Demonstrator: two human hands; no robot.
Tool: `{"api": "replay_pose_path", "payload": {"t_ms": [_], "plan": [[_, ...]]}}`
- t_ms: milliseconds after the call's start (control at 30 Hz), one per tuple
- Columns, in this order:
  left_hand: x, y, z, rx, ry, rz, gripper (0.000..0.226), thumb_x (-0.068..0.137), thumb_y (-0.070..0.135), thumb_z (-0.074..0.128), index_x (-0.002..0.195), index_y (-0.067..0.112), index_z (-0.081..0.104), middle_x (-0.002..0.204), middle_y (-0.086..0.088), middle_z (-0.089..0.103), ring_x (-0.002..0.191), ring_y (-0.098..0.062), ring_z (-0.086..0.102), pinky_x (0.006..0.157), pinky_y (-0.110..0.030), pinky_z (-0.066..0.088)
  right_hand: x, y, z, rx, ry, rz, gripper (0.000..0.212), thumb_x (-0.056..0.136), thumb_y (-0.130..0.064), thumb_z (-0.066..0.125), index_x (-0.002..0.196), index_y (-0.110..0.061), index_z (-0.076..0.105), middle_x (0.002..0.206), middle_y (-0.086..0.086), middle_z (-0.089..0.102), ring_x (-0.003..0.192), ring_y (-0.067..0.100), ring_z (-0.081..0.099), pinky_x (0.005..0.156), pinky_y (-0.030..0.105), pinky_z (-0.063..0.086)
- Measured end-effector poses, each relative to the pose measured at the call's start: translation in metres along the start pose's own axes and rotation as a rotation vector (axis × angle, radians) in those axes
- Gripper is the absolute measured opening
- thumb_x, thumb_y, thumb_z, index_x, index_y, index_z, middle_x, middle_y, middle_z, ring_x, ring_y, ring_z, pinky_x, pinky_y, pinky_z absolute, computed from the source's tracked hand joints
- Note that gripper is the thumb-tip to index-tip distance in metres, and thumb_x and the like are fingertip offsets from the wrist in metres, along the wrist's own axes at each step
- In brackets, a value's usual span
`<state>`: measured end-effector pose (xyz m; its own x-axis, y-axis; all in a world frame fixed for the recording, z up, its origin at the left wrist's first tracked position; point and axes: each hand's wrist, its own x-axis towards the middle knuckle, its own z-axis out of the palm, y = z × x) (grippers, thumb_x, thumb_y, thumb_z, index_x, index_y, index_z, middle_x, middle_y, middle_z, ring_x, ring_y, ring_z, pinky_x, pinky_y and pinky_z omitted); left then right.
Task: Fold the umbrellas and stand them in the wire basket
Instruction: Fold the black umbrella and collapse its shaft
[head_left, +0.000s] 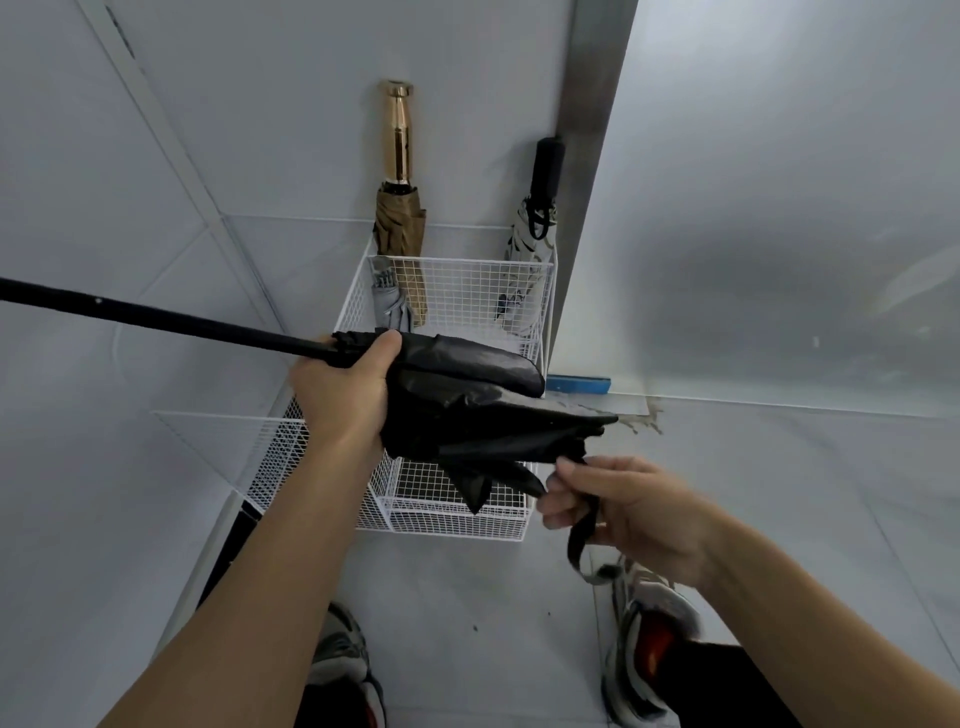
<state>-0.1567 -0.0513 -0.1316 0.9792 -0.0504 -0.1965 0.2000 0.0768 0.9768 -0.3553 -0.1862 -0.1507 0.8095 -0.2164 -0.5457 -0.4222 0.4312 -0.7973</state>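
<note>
One umbrella in hand: black umbrella, canopy collapsed but loose and unbound, held roughly level above the wire basket; not yet stowed.
Shaft: shaft drawn out long, running toward 9 o'clock from the canopy and out of view.
Left hand: left hand clamped round the gathered end of the canopy where the shaft enters, at 9 o'clock of the fabric.
Tan umbrella: tan umbrella folded, gold handle up, standing at 11 o'clock in the basket.
Grey umbrella: grey umbrella folded, short, inside the basket just at 7 o'clock of the tan one; whether they touch cannot be told.
Patterned umbrella: patterned umbrella folded, black handle up, standing at 1 o'clock in the basket, against the wall corner.
Strap: strap unwrapped, free end hanging toward 6 o'clock.
Right hand: right hand at 5 o'clock of the canopy, fingers pinching the strap.
Done: three umbrellas stand folded in the basket.
Outstanding, by assessment: wrap and fasten the strap on the black umbrella, push its shaft in, stand it in the near part of the basket. No further umbrellas are in view, so the task appears to be on its last item.
</note>
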Motion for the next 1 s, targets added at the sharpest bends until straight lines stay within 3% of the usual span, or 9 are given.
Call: {"api": "replay_pose_path", "payload": {"t_ms": [100,200,367,533,600,667,733,900,1000], "plan": [[-0.005,-0.002,0.001,0.108,-0.112,0.024,0.018,0.079,0.011,0.080,0.079,0.010,0.062,0.077,-0.006,0.070,0.069,-0.016,0.072,0.060,-0.026,0.057,0.002,-0.008,-0.018,0.353,-0.074,0.022,0.019,0.073,-0.028,0.081,0.074,-0.011,0.074,0.069,0.005,0.069,0.058,0.016,0.066,0.057,0.025,0.053],[-0.014,-0.006,0.003,0.250,-0.285,0.042,0.016,0.079,0.013,0.080,0.083,0.008,0.066,0.073,-0.003,0.071,0.066,-0.011,0.071,0.057,-0.020,0.054,0.010,-0.017,-0.034,0.684,-0.089,0.009,0.051,0.035,-0.009,0.100,0.079,-0.005,0.074,0.078,0.009,0.075,0.053,0.015,0.068,0.048,0.023,0.056],[-0.030,-0.012,0.006,0.314,-0.599,0.032,0.017,0.085,0.009,0.073,0.087,-0.005,0.064,0.070,-0.009,0.065,0.065,-0.014,0.065,0.059,-0.020,0.053,0.024,-0.017,-0.049,0.773,-0.135,-0.021,0.063,0.029,-0.003,0.100,0.086,-0.003,0.073,0.101,0.013,0.076,0.061,0.014,0.072,0.029,0.016,0.039],[-0.035,-0.010,0.006,0.209,-0.650,-0.026,0.014,0.087,0.009,0.069,0.076,0.005,0.061,0.064,-0.004,0.060,0.061,-0.012,0.061,0.057,-0.020,0.050,0.025,-0.014,-0.048,0.763,-0.132,0.016,0.061,0.045,-0.009,0.097,0.099,0.002,0.071,0.111,0.017,0.072,0.067,0.017,0.074,0.030,0.016,0.042],[-0.034,-0.011,0.006,0.199,-0.651,-0.010,0.015,0.086,0.015,0.071,0.074,0.009,0.063,0.066,-0.004,0.061,0.064,-0.012,0.062,0.060,-0.021,0.050,0.023,-0.017,-0.048,0.722,-0.067,0.048,0.049,0.074,-0.023,0.079,0.113,0.001,0.064,0.117,0.017,0.070,0.066,0.015,0.073,0.031,0.017,0.043],[-0.036,-0.010,0.005,0.190,-0.660,0.000,0.024,0.078,0.029,0.074,0.077,0.007,0.064,0.069,-0.005,0.062,0.067,-0.013,0.062,0.063,-0.022,0.051,0.020,-0.020,-0.047,0.721,-0.049,0.061,0.049,0.087,-0.031,0.059,0.124,0.000,0.056,0.121,0.019,0.068,0.062,0.016,0.072,0.032,0.018,0.044],[-0.037,-0.010,0.005,0.184,-0.659,0.010,0.036,0.071,0.038,0.073,0.080,0.005,0.064,0.069,-0.001,0.063,0.067,-0.010,0.063,0.063,-0.019,0.052,0.017,-0.023,-0.045,0.752,-0.061,0.066,0.049,0.090,-0.032,0.056,0.128,-0.002,0.052,0.125,0.022,0.064,0.060,0.018,0.072,0.033,0.021,0.047],[-0.038,-0.007,0.005,0.176,-0.661,0.040,0.032,0.063,0.036,0.074,0.077,0.009,0.063,0.066,0.005,0.065,0.065,-0.006,0.065,0.063,-0.016,0.053,0.012,-0.026,-0.043,0.783,-0.100,0.064,0.050,0.091,-0.032,0.058,0.130,-0.003,0.050,0.126,0.026,0.061,0.062,0.022,0.072,0.038,0.026,0.053],[-0.039,-0.006,0.004,0.187,-0.721,0.028,0.032,0.060,0.026,0.079,0.077,0.007,0.061,0.066,0.000,0.063,0.063,-0.010,0.065,0.060,-0.019,0.053,0.016,-0.023,-0.047,0.777,-0.138,0.020,0.072,0.076,-0.026,0.081,0.134,0.000,0.045,0.127,0.027,0.061,0.074,0.023,0.074,0.060,0.031,0.062]]}}
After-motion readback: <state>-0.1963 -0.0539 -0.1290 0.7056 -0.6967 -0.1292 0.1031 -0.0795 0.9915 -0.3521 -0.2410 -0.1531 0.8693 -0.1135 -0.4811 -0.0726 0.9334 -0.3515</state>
